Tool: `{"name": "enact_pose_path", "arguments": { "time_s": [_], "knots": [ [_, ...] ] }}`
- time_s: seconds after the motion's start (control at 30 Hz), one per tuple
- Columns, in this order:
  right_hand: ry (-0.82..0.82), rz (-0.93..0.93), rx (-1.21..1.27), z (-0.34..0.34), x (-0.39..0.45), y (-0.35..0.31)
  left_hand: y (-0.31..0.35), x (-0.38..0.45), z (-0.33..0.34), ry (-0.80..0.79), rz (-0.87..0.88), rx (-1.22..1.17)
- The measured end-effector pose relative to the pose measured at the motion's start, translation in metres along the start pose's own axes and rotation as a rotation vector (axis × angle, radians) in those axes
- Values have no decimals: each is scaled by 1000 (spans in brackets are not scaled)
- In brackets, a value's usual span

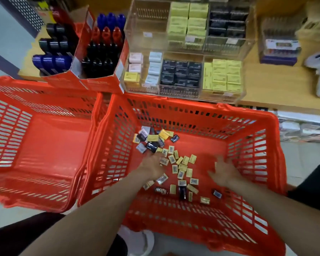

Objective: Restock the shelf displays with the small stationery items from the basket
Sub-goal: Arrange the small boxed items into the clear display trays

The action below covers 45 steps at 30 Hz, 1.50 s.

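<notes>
A red plastic basket [183,115] with slatted walls sits on a pale floor, and everything else is placed from it. Beyond its far rim runs a wooden shelf [266,84] carrying a clear acrylic display [185,52] divided into compartments of yellow, black and pale small boxes. To the far left of the basket stand red cardboard trays [100,82] of blue, red and black pens. A second, empty red basket [35,126] lies just beside its left wall. On the basket's floor, small stationery boxes [181,167], mostly yellow with some dark ones, are scattered from the far left corner toward the near middle. Both bare forearms reach in over the near rim. The left hand [151,165] is lowered onto the boxes, blurred, so I cannot tell whether its fingers grip anything. The right hand [224,172] hovers over bare basket floor to the right of the boxes, fingers spread apart, holding nothing
</notes>
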State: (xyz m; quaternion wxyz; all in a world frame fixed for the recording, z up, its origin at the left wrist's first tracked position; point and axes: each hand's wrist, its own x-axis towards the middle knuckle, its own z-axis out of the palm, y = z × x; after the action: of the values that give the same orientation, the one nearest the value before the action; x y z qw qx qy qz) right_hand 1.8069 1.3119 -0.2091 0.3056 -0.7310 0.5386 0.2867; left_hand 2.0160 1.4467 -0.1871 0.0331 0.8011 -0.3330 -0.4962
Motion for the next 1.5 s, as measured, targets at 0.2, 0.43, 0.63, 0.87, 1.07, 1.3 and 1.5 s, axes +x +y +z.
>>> {"name": "enact_pose_path", "arguments": {
  "time_s": [0.2, 0.43, 0.63, 0.87, 1.07, 1.3, 1.5],
  "knots": [
    [173, 33, 186, 43, 18, -21, -27, 37, 5, 106, -74, 45],
    [75, -199, 44, 51, 26, -67, -59, 40, 31, 74, -47, 33],
    [168, -151, -14, 71, 32, -86, -65, 38, 29, 66, 88, -292],
    [262, -181, -208, 51, 44, -58, -57, 39, 24, 346, -35, -298],
    [190, -233, -183, 55, 47, -55, -26, 35, 29, 237, 51, -463],
    [172, -128, 272, 39, 41, -63, 0, 42, 32, 122, -124, -948],
    [154, -186, 609, 14, 0, -98, 28, 30, 26, -365, -242, -1514]
  ]
}}
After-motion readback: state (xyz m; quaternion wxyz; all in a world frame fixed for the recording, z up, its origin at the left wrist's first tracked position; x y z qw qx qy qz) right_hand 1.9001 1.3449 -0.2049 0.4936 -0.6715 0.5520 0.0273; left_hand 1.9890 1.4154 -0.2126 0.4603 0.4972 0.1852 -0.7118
